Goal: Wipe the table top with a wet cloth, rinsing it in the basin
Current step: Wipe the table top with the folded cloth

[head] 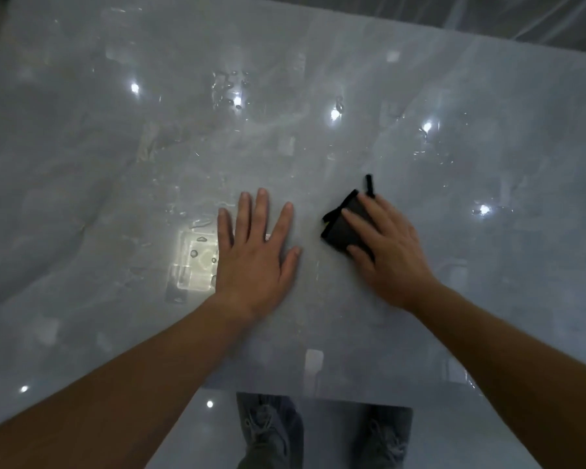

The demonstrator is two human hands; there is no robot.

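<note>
A glossy grey marble-look table top (pixel 318 147) fills the view, with water drops and wet streaks across its middle and left. My right hand (pixel 386 245) lies palm down on a folded black cloth (pixel 340 228), pressing it flat on the table; a small black loop of the cloth sticks out past my fingertips. My left hand (pixel 254 245) rests flat on the table beside it, fingers spread, holding nothing. No basin is in view.
The table's near edge (pixel 318 394) runs just below my forearms. Beneath it I see a shiny floor and my two shoes (pixel 271 431). Clear plastic sheeting (pixel 521 15) hangs beyond the far right edge of the table.
</note>
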